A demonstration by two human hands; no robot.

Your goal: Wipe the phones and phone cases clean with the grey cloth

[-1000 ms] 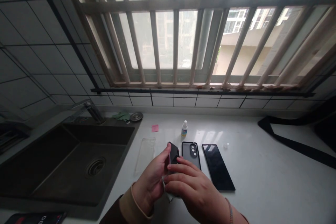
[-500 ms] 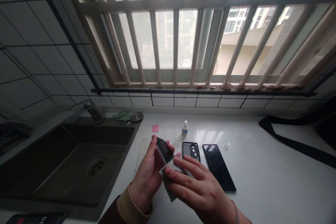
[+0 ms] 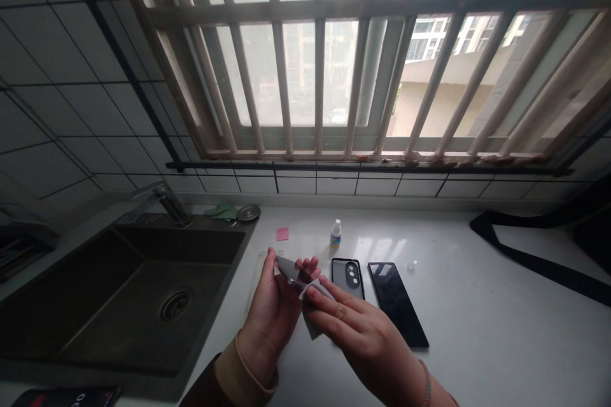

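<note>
At the far left, a sink (image 3: 109, 324) is occupying the corner, with a faucet (image 3: 169, 202) standing at its back rim; a green rag (image 3: 222, 212) and a round metal strainer (image 3: 248, 212) are lying side by side behind the basin. Next, a clear case (image 3: 255, 278) is lying on the tabletop (image 3: 482, 331), partly hidden by the left hand (image 3: 272, 318). That hand is holding the phone (image 3: 290, 269) tilted above the tabletop, its grip closing on the edges between thumb and fingers. A pink note (image 3: 282, 233) is lying beyond the phone. At the phone's near end, a grey cloth (image 3: 312, 321) is hanging from the right hand (image 3: 358, 327); that grip is pinching the cloth, fingers lying together over it. Whether the cloth is pressing on the phone cannot be fully told. A small bottle (image 3: 336, 235) is standing upright farther back. A black case (image 3: 344, 273) is lying beyond the right hand, partly covered by it, and a black phone (image 3: 398, 305) is lying flat just to its right. A small clear piece (image 3: 412, 264) is resting near the black phone, and a dark strap (image 3: 503, 254) is trailing across the tabletop at the far right.
</note>
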